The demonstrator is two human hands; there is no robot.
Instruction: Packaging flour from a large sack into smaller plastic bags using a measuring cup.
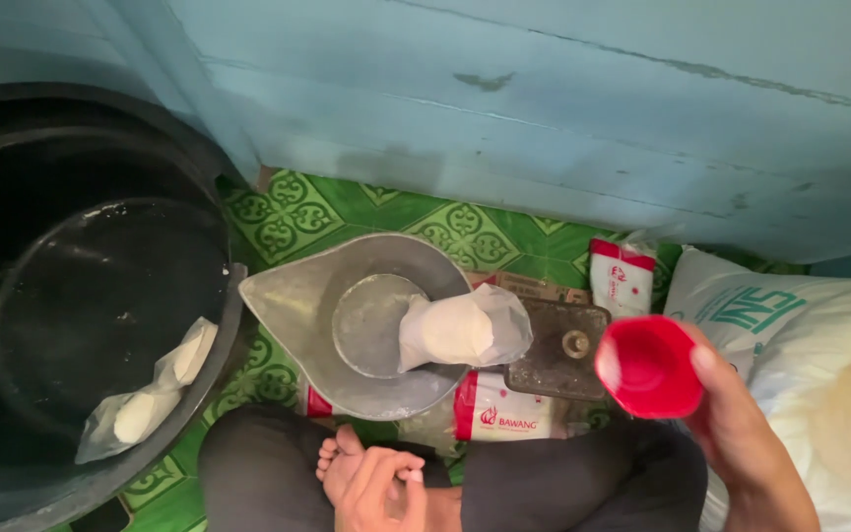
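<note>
Head view: right hand [741,433] in a closed grip on a round red plastic cup [648,366]; left hand [378,488] rests loosely curled, empty.

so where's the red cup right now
In the head view the red cup is on the right, held in the right hand, between the metal scale pan and the white sack.

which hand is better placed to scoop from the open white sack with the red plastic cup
Right, probably. The right hand already holds the red plastic cup beside the open white sack. The left hand rests empty at the foot, farther from the sack.
</note>
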